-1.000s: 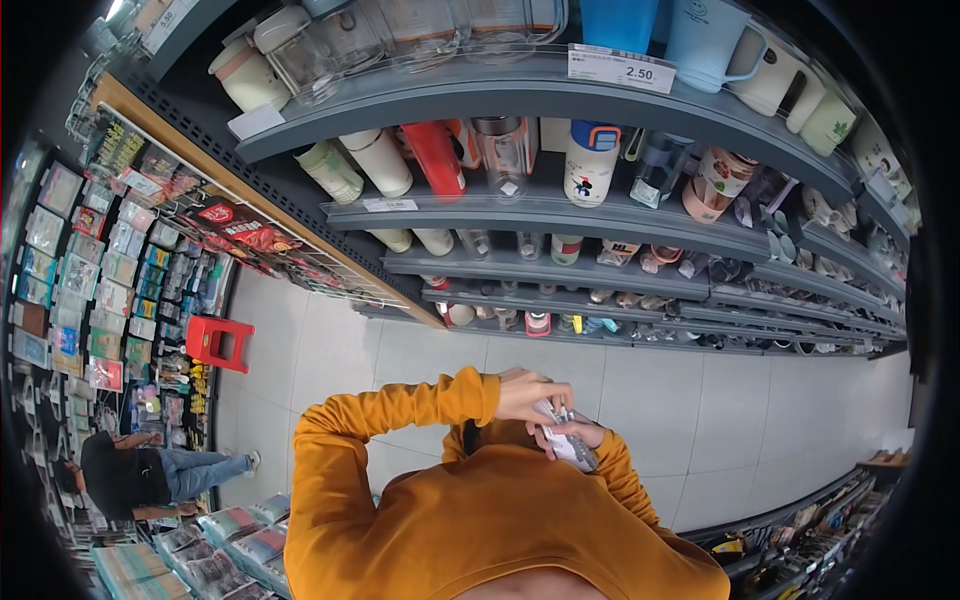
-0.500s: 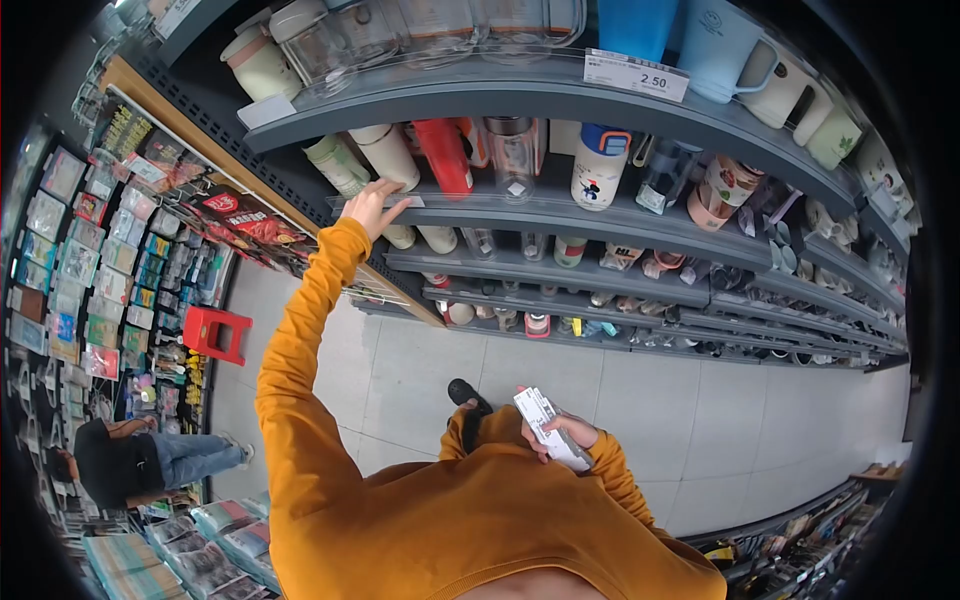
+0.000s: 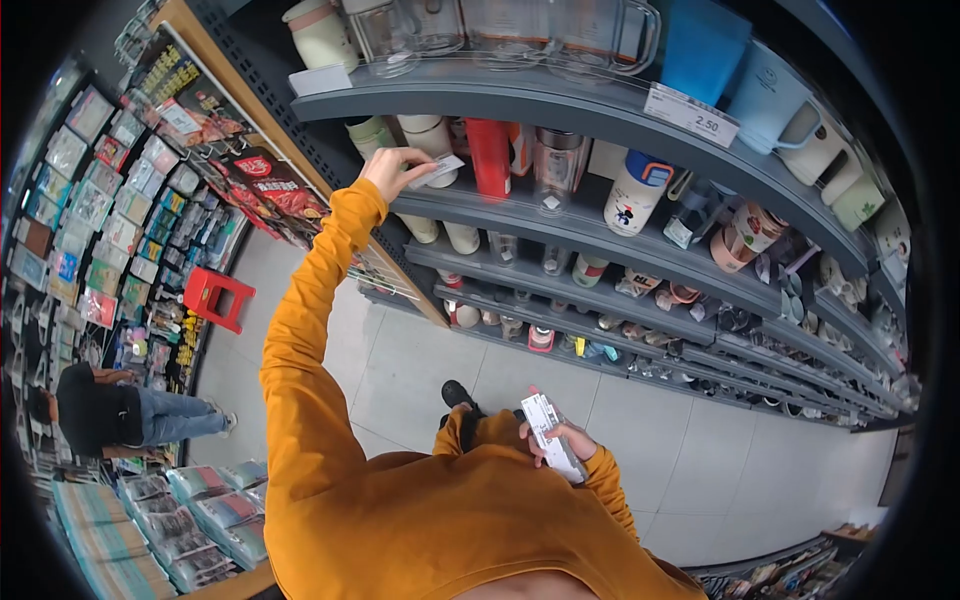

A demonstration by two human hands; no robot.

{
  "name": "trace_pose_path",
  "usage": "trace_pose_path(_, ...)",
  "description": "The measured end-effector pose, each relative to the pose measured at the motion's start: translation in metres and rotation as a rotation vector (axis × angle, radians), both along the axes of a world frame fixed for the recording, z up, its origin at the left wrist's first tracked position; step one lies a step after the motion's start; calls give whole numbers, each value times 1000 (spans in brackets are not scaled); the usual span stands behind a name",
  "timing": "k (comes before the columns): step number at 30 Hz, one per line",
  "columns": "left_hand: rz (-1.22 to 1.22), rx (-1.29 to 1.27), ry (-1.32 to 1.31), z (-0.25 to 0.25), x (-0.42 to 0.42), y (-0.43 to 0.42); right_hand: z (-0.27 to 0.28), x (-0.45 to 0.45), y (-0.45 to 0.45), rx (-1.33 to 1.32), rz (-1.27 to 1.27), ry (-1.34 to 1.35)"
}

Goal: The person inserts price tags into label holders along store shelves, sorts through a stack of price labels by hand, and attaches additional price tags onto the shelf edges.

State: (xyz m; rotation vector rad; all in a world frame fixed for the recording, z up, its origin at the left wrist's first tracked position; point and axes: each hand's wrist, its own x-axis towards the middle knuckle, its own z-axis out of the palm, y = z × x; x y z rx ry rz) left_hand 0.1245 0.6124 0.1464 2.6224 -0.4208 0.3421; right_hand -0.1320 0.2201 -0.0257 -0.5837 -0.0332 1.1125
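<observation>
My left hand (image 3: 394, 172) is closed on a small white price label (image 3: 438, 170), pinched between thumb and fingers in front of the second shelf. Behind the label stands a white bottle (image 3: 425, 132), partly covered by it, with a pale green bottle (image 3: 371, 136) to its left and a red bottle (image 3: 488, 158) to its right. Down near my waist, my right hand (image 3: 570, 440) grips a stack of printed white price labels (image 3: 552, 436).
A shelf (image 3: 560, 92) of jugs and cups runs above. Snack packets (image 3: 275, 185) hang at the left end. A red stool (image 3: 219, 298) stands on the tiled floor. A person in black (image 3: 100, 410) is at the lower left.
My left hand has lifted off the shelf edge and now holds a price label out from it. The view has turned slightly; my right hand still holds the stack.
</observation>
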Motion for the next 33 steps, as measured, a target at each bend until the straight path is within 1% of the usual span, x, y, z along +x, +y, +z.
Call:
trace_pose_path(2, -98, -98, 60, 22, -23, -26, 13, 3, 0, -4, -20, -5)
trace_pose_path(4, -351, -188, 246, 25, -53, -62, 13, 4, 2, 22, -16, 14)
trace_pose_path(5, -456, -143, 411, 17, -69, -82, 5, 5, 1, 48, 0, 35)
trace_pose_path(6, -628, -109, 521, 3, -87, -104, -2, 5, 1, 72, 18, 57)
trace_pose_path(7, -813, -127, 577, -28, -102, -124, -10, 4, 0, 61, 43, 63)
trace_pose_path(8, -941, -83, 683, -59, -117, -143, -20, 2, -1, 109, 82, 95)
trace_pose_path(9, -968, 15, 705, -75, -137, -159, -31, 1, -2, 158, 124, 124)
trace_pose_path(10, -1023, -4, 732, -96, -150, -172, -36, 2, -2, 205, 167, 154)
trace_pose_path(11, -1076, -27, 758, -113, -161, -182, -25, 6, 0, 87, 205, 76)
trace_pose_path(12, -1022, 53, 798, -118, -171, -189, -19, 5, 1, 71, 216, 58)
trace_pose_path(14, -995, 17, 734, -127, -186, -195, -13, 5, 2, 42, 246, 25)
trace_pose_path(15, -970, 36, 728, -128, -192, -195, -15, 6, 3, -6, 290, -26)
trace_pose_path(17, -930, 79, 721, -130, -202, -195, -18, 9, 7, -10, 351, -62)
trace_pose_path(18, -892, 5, 719, -130, -204, -192, -19, 10, 8, -13, 376, -80)
trace_pose_path(20, -824, -138, 707, -128, -207, -181, -20, 12, 7, 5, 370, 52)
trace_pose_path(21, -734, -158, 729, -124, -205, -176, -21, 13, 6, 14, 359, 115)
trace_pose_path(23, -572, -188, 764, -112, -199, -169, -21, 12, 4, 35, 322, 131)
trace_pose_path(25, -481, -257, 845, -114, -197, -167, -8, 9, 7, 29, 232, 174)
trace_pose_path(27, -418, -292, 919, -126, -197, -171, -16, 2, 8, -7, 93, 171)
trace_pose_path(28, -441, -241, 793, -138, -199, -177, -24, -2, 7, -23, 22, 172)
trace_pose_path(29, -464, -193, 668, -151, -202, -182, -37, -2, 5, 37, -25, 159)
trace_pose_path(30, -486, -149, 541, -152, -201, -188, -40, -5, 2, 26, -104, 159)
trace_pose_path(31, -469, -135, 725, -143, -197, -196, -41, -7, -2, 14, -182, 159)
trace_pose_path(32, -500, -281, 789, -154, -194, -202, -44, -9, -5, 2, -258, 159)
trace_pose_path(33, -528, -427, 854, -177, -192, -210, -53, -13, -11, 56, -345, 200)
